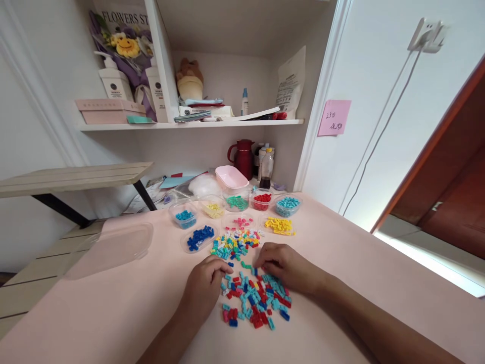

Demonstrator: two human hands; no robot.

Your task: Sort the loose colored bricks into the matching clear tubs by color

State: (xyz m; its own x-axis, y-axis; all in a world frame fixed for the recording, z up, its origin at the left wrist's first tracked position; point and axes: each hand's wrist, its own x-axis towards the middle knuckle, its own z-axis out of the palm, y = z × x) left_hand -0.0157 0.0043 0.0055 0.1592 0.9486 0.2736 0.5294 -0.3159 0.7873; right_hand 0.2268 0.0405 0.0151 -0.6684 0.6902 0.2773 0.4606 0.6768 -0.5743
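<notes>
Two loose heaps of small coloured plastic bricks lie on the pink table (113,313): a near heap (255,301) of red, light-blue and dark-blue pieces, and a far heap (235,243) of mixed colours. My left hand (204,285) rests at the near heap's left edge, fingers curled, fingertips among the bricks. My right hand (282,268) lies over the heap's top right, fingers bent down onto pieces between the two heaps. Whether either hand pinches a brick is hidden by the fingers.
Clear tubs hold sorted bricks: dark blue (200,237), light blue (185,216), pale yellow (214,208), green (237,202), red (262,198), cyan (288,204), yellow (279,225), pink (242,221). A clear lid (113,245) lies left. A red jug (243,156) and bottles stand behind.
</notes>
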